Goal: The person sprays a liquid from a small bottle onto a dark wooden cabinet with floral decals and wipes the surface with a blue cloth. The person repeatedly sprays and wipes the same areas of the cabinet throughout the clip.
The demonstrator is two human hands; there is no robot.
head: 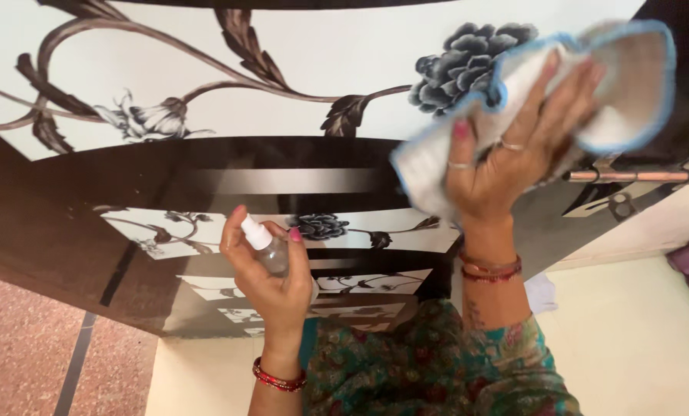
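- The step in hand looks like wiping: the right hand [514, 146] presses a white cloth [629, 85] with a blue edge flat against the glossy door [283, 85], at about two o'clock in the view
- The right fingers [568, 92] are spread over the cloth, pinning it to the panel rather than curled shut; the cloth is blurred
- The left hand [271, 277] sits lower, near six o'clock, fingers wrapped around a small clear spray bottle [266, 245] with a white nozzle pointing up toward eleven o'clock
- The bottle is held off the door, not touching it as far as I can tell
- My judgement: the next move calls for steady flat pressure and an even sweep, keeping clear of the metal latch [637, 176] at three o'clock
- The door is shiny, white and dark brown, printed with grey flowers and trailing leaves
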